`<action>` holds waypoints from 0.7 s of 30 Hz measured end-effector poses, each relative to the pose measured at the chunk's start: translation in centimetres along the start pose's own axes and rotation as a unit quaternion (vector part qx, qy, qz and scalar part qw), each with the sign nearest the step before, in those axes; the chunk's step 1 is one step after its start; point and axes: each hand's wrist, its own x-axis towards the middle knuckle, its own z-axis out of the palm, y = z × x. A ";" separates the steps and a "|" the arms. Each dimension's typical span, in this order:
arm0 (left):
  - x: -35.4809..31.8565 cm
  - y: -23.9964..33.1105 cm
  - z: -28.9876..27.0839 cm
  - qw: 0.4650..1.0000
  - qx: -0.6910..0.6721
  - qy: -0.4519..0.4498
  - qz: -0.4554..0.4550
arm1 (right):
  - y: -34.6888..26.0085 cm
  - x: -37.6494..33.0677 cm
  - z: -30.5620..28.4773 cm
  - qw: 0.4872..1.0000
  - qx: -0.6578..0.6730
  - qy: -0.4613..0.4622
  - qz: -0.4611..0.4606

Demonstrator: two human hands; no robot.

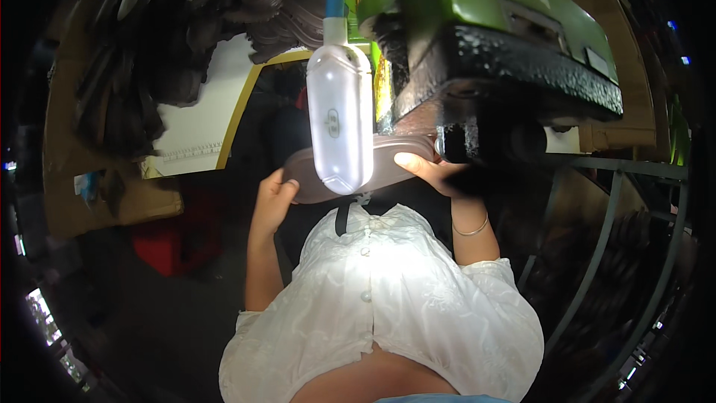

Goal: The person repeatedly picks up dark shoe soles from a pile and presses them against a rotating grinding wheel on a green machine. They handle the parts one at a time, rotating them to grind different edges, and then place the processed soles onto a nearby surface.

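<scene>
Left hand (272, 198) curled around the left end of a flat, dark brown, sole-shaped piece (388, 157), fingers closed on its edge. Right hand (432, 172) gripping the piece's right end, thumb on top, just beside the black base of a green machine (507, 37). Piece held level at chest height, partly hidden behind a glowing white oval lamp (341, 116) on a blue stalk. Dark sole-shaped cutouts (186, 37) heaped up left.

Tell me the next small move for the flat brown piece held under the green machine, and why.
Probably slide the flat brown piece slightly further under the green machine: the left hand and right hand grip its two ends, with its right end just at the machine's black base. The lamp hides the middle.
</scene>
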 end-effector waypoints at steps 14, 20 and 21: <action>0.5 0.4 11.8 0.875 0.228 -0.426 0.004 | -1.8 0.2 -5.4 0.959 -0.273 0.071 0.036; 3.3 -4.0 8.5 0.961 0.080 -0.263 0.017 | -6.8 -3.1 -17.8 0.851 -0.108 0.502 -0.113; 3.4 -4.1 8.0 0.963 0.084 -0.256 0.015 | -6.4 -3.8 -20.1 0.845 -0.092 0.516 -0.103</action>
